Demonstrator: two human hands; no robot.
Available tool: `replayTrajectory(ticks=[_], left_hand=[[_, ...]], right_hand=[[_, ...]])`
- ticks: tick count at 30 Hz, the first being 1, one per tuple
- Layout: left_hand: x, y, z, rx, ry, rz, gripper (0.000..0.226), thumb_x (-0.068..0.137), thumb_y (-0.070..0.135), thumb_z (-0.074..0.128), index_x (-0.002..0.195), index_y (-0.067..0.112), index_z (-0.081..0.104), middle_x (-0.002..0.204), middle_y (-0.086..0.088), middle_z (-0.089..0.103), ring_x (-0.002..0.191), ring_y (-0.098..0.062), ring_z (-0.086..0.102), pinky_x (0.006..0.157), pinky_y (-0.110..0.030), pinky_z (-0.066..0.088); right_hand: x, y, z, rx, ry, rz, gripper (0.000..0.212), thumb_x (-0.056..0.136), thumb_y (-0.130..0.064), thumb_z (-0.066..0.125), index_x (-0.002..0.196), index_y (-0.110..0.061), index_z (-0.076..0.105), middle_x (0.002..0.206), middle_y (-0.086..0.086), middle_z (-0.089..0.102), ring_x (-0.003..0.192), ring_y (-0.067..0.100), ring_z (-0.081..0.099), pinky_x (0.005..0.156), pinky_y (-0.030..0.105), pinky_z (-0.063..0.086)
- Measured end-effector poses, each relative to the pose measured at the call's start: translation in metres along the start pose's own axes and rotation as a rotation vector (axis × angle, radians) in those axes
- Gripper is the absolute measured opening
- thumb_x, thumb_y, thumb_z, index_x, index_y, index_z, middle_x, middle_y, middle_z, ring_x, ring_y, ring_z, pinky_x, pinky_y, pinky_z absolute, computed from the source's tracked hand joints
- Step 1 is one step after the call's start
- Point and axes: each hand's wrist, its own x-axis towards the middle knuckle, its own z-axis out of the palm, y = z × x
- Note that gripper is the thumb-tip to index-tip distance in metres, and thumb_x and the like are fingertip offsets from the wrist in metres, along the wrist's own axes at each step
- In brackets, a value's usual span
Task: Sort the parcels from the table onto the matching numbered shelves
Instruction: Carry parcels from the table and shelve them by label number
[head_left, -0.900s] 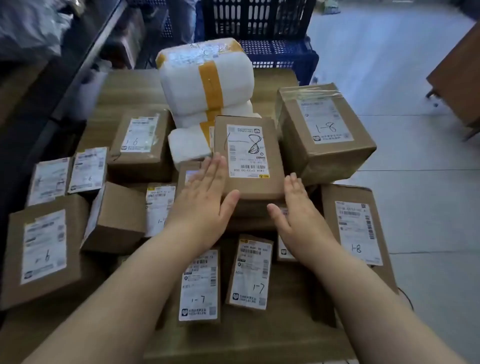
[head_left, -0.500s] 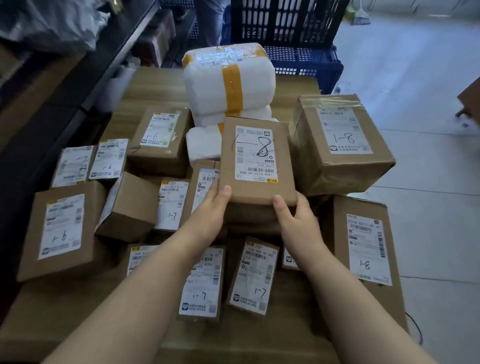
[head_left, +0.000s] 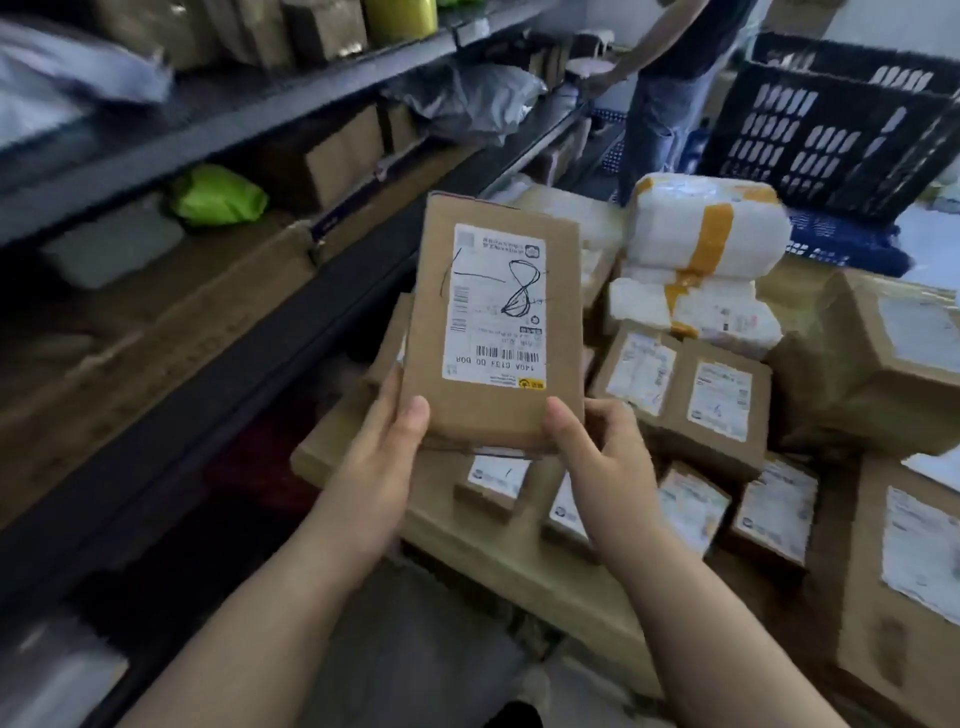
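A flat brown parcel (head_left: 493, 405) with a white label marked "1-8" is lifted above the table, held up in front of me. My left hand (head_left: 384, 457) grips its lower left corner, thumb on top. My right hand (head_left: 602, 452) grips the lower right corner the same way. A second thin parcel seems to lie under it in my hands. Below and to the right, the wooden table (head_left: 519, 566) carries several labelled brown parcels (head_left: 717, 400) and a stack of white taped parcels (head_left: 706, 244). Dark metal shelves (head_left: 291, 109) run along the left.
The shelves hold brown boxes (head_left: 332, 156), a green bag (head_left: 218, 197) and grey bags (head_left: 462, 98). A person (head_left: 675, 78) stands at the far end by the shelf. A dark plastic crate (head_left: 831, 130) stands behind the table. Large boxes (head_left: 883, 353) sit at the table's right.
Both hands closed on the "1-8" parcel and lifted it off the pile. My view has swung left, so the shelves fill the left side.
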Motion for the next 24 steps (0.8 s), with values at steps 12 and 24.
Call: replayTrajectory(ticks=[12,24], left_hand=[[-0.249,-0.074,-0.188,-0.215,0.756,-0.086,0.039,0.084,0.056,0.043,0.12,0.048,0.057,0.129,0.025,0.056,0.126,0.003,0.046,0.113,-0.036,0.028],[-0.408,-0.067,-0.172,-0.339,1.555,0.007,0.025,0.097,0.045,0.039,0.116,0.045,0.055,0.125,0.033,0.055,0.124,0.013,0.042,0.114,-0.028,0.025]], right_hand=[[-0.187,-0.02,0.205,-0.04,-0.819,-0.154,0.052,0.083,-0.041,0.066,0.125,-0.038,0.036,0.123,-0.011,0.045,0.104,-0.002,0.051,0.084,0.019,0.046],[-0.321,-0.059,0.275,-0.12,-1.539,-0.573,0.055,0.084,-0.045,0.059,0.136,-0.039,0.041,0.131,-0.014,0.048,0.117,-0.002,0.046,0.101,0.029,0.04]])
